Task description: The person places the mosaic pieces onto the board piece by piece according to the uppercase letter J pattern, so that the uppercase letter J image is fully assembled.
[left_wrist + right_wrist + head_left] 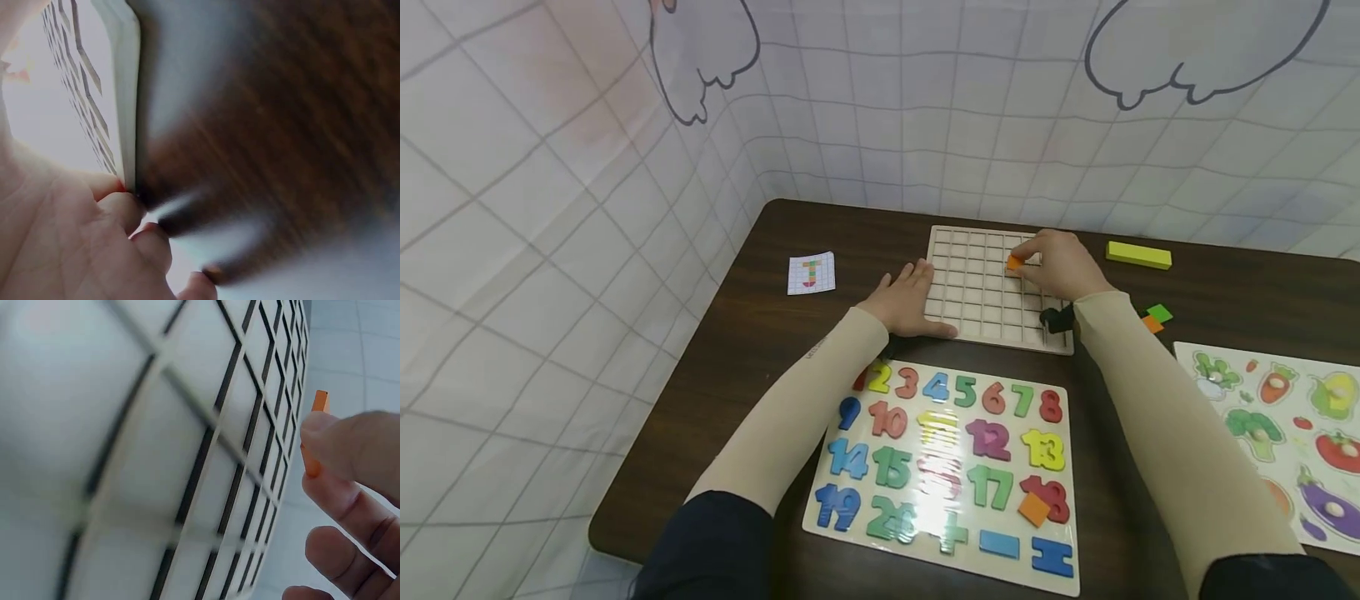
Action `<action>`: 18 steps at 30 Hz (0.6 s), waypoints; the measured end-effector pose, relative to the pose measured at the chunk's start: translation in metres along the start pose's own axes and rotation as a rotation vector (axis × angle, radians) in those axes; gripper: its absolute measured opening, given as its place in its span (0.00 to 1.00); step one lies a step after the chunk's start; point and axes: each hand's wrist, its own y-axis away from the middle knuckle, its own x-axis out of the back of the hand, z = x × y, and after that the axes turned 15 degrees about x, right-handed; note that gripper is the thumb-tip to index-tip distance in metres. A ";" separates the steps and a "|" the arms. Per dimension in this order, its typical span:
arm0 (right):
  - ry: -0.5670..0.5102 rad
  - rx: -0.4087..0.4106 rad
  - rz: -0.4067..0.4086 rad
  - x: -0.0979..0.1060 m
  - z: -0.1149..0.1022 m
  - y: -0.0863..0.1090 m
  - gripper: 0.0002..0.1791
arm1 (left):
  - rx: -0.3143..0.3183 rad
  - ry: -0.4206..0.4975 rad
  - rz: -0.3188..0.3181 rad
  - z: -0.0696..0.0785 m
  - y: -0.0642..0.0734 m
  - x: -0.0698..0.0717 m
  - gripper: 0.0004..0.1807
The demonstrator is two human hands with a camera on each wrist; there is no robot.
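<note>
Well, the right hand (1060,265) pinches a flat orange square (1014,262) between thumb and finger, over the back right part of the grid board (966,287). That board is pale, like wood, with straight raised lines making lots of little boxes. The left hand (904,303) lies at the board's left side, its thumb stuck out away from the other fingers. Under it all is a dark brown counter (737,342) with streaky wood lines. Behind hangs a white wall cover (925,125) with wavy grey squares and big rounded drawings. Nearer sits a board of chunky numbers (1066,585), shiny in the middle. The right wrist view shows the square's thin edge better than the head view. The left wrist view shows the grid board's thick, smooth rim, with fingertips by it.
</note>
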 end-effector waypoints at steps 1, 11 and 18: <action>-0.011 -0.005 -0.002 -0.002 -0.001 -0.005 0.19 | 0.000 -0.002 0.001 0.000 0.000 0.000 0.67; -0.049 -0.001 -0.008 -0.020 -0.009 -0.046 0.19 | 0.026 -0.020 -0.004 0.001 -0.001 0.003 0.67; -0.009 -0.011 -0.029 -0.024 -0.008 -0.059 0.19 | 0.019 -0.028 -0.004 0.001 -0.001 0.001 0.67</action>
